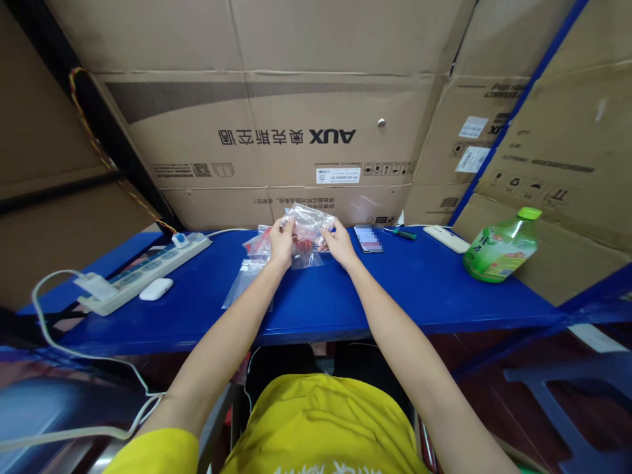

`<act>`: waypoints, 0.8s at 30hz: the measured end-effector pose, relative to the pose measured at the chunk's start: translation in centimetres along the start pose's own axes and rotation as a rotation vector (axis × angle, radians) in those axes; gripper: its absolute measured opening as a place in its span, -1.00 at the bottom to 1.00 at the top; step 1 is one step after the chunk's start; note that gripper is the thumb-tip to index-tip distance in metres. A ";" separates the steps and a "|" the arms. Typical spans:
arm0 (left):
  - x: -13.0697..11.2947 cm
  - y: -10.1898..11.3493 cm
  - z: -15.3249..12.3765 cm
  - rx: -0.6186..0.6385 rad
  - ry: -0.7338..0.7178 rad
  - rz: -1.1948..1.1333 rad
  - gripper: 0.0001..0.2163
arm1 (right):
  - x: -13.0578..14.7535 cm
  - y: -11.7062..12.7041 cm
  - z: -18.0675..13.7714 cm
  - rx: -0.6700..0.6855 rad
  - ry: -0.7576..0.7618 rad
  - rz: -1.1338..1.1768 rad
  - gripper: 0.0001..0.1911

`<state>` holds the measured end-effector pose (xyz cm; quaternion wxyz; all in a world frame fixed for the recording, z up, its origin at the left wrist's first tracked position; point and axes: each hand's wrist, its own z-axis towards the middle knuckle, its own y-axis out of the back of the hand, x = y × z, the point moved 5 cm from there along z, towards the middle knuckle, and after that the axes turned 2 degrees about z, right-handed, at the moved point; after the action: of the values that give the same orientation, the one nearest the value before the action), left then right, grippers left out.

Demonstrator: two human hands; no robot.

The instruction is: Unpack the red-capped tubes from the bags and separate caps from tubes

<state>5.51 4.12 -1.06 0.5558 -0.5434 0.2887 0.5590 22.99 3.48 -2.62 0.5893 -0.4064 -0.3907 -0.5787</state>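
A clear plastic bag (310, 220) is stretched between my two hands over the blue table (409, 296). My left hand (282, 242) pinches its left side, and my right hand (340, 242) grips its right side with closed fingers. Red contents (303, 247) show through plastic below the bag; whether they are inside it I cannot tell. Further clear bags with red in them (257, 245) lie just left of my left hand. Nearer to me, a flat transparent bag (245, 284) rests partly under my left forearm.
A white power strip (153, 270) with plugs and a white earbud case (156, 289) are on the left. Rightward lie a phone (368, 239), a green screwdriver (403, 234), a white phone-shaped object (447, 239) and a green bottle (502, 250). Cardboard (276, 105) walls the back.
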 end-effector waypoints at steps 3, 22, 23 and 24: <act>0.2 0.1 0.1 -0.029 0.030 0.037 -0.80 | 0.1 -0.2 -0.1 0.010 0.014 -0.043 -0.62; 1.0 1.5 1.1 -0.126 0.020 0.240 -0.73 | 1.6 0.3 -0.7 -0.062 0.106 -0.238 -0.78; 1.1 1.5 1.2 -0.119 0.007 0.257 -0.73 | 1.7 0.3 -0.7 -0.071 0.102 -0.239 -0.77; 1.3 1.5 1.3 -0.106 -0.012 0.271 -0.72 | 1.7 0.4 -0.7 -0.075 0.097 -0.236 -0.75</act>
<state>3.96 5.35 -2.35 0.4473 -0.5248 0.3262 0.6466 23.41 2.16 -1.30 0.5198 -0.3506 -0.3850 -0.6773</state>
